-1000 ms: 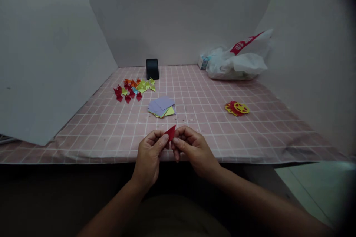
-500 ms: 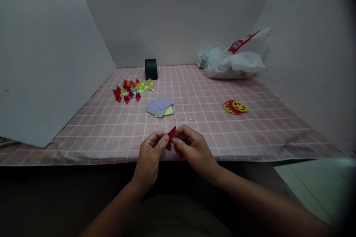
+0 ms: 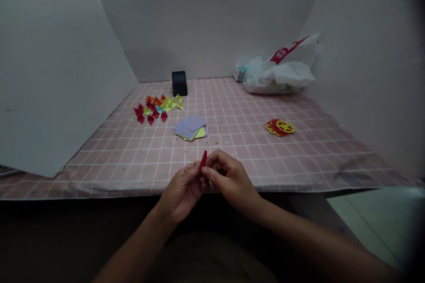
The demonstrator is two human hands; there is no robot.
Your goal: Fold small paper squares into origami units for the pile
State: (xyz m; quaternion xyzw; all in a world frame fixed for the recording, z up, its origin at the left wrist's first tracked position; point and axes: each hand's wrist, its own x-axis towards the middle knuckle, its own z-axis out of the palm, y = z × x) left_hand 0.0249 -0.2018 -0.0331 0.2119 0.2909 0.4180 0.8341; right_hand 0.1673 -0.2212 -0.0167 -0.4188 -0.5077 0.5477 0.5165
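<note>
Both hands met just above the near edge of the bench (image 3: 299, 163), which was covered in a pink cloth with a white grid. The left hand (image 3: 181, 190) and the right hand (image 3: 229, 179) each had their fingers pinched together on the small folded piece of red paper (image 3: 202, 159), which stood almost edge-on between them, only its narrow upper tip showing.

To crease such a small piece cleanly, it seemed best to keep one hand as a steady clamp near the fold line while the other thumb and forefinger ran along the edge, with the layers lined up first; a slip would probably leave a crooked fold.

Most of the red paper was hidden by the fingers, so its shape and the stage of folding could not be told. The scattered small folded paper pieces in red, orange and yellow-green (image 3: 158, 107) were too small to read. The loose stack of lilac and green paper squares (image 3: 191, 127) lay between them and the hands.
</note>
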